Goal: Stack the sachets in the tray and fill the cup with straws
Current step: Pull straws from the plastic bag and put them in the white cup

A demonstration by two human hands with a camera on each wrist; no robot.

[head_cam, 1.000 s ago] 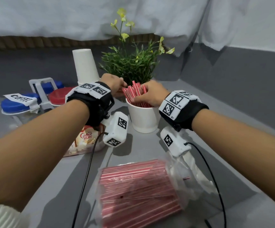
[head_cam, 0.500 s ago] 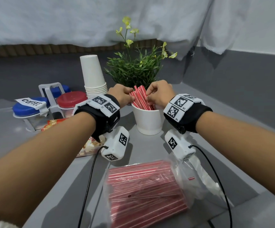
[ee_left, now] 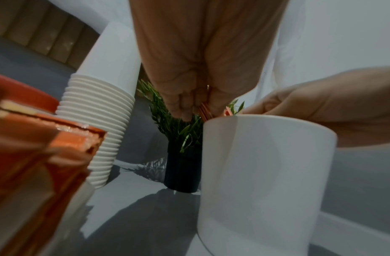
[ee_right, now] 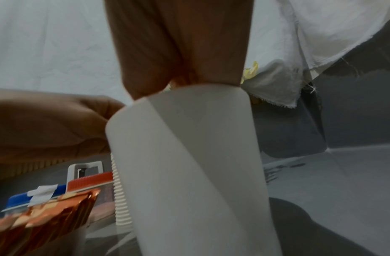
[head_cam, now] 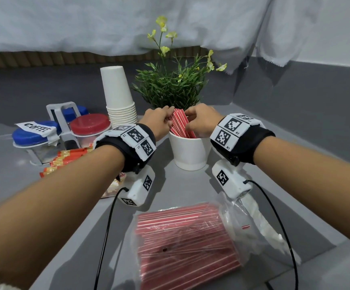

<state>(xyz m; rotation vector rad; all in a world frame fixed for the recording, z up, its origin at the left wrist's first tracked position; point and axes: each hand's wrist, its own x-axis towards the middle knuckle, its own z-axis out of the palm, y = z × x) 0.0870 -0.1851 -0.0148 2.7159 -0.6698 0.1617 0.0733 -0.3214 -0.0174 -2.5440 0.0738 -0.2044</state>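
Since the earlier frames, both hands are seen drawn closer together over the cup, and the red straws (head_cam: 179, 124) are gathered into a tighter bundle leaning toward the upper left of the frame. At the centre of the head view, the left hand (head_cam: 158, 122) is curled against the left side of the bundle and the right hand (head_cam: 201, 121) is curled against its right side, so the straws are pinched between the fingers of both hands. In the left wrist view, the straw ends are seen between the fingers (ee_left: 185, 104) just above the rim of the white cup (ee_left: 264, 173). The cup (head_cam: 189, 152) is stood upright on the grey desk (head_cam: 182, 191), with the straws set inside it.

At the lower centre of the head view, a clear plastic bag of red straws (head_cam: 186, 241) is laid on the desk, well apart from the cup. At the left of the frame, orange sachets (head_cam: 65, 159) are seen fanned in a tray that is mostly hidden by the left forearm. Behind them, a rack of jars with blue and red lids (head_cam: 65, 126) is placed, one marked COFFEE. A stack of white paper cups (head_cam: 120, 97) is stood upside down beside a green potted plant (head_cam: 174, 86) at the upper centre.
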